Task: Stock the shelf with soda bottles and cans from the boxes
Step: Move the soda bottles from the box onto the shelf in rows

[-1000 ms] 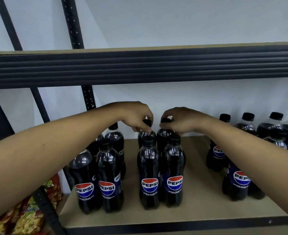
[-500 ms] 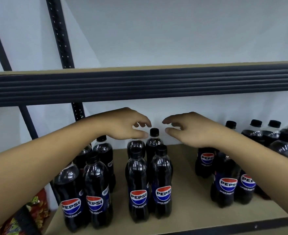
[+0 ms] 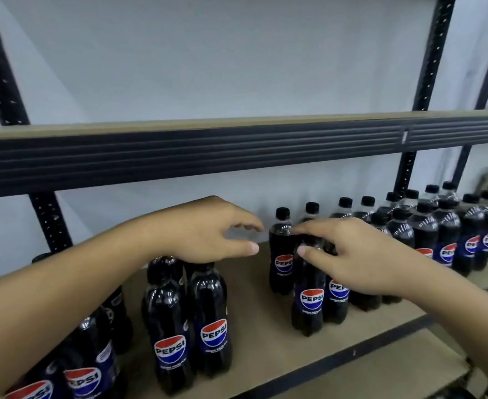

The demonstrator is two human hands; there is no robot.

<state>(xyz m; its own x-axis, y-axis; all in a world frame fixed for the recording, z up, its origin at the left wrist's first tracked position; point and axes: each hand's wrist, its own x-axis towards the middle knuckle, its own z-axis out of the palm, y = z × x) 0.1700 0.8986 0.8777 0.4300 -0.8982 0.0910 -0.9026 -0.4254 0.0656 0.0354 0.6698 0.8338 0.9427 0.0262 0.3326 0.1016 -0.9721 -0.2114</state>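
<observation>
Mid-frame, our left hand (image 3: 208, 234) and right hand (image 3: 355, 257) hover loose-fingered (gripping nothing) over placed Pepsi bottles (image 3: 309, 298); next, probably, we fetch more from the boxes.

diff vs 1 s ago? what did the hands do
Both hands let go of the caps they pinched in the middle group and lifted. The left hand is now open over that group. The right hand moved right, fingers spread over the front bottle of the next group, no grip visible. Bottles stayed upright in their groups on the shelf.
</observation>
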